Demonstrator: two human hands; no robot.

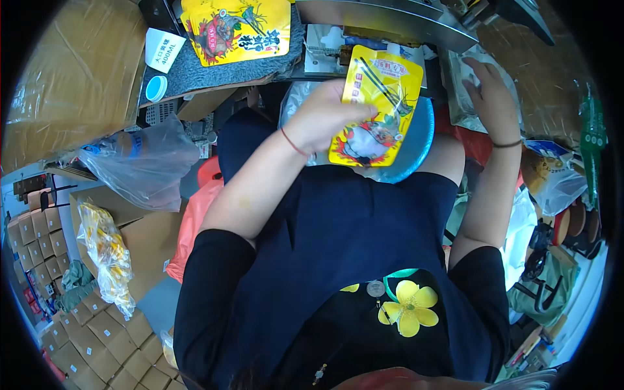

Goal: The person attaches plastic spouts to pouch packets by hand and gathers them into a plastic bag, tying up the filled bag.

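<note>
A yellow printed pouch is pinched at its left edge by my left hand, the thumb lying across its front. The pouch hangs above a blue basin between my legs, tilted a little to the right. My right hand is raised at the right, fingers apart and holding nothing, close to a clear plastic bag. A stack of similar yellow pouches lies on the grey mat at the upper left.
A metal machine edge runs along the top. Beside the mat's stack are a white label and a blue-white cap. Clear plastic hangs at the left. Cardboard boxes cover the floor at the lower left.
</note>
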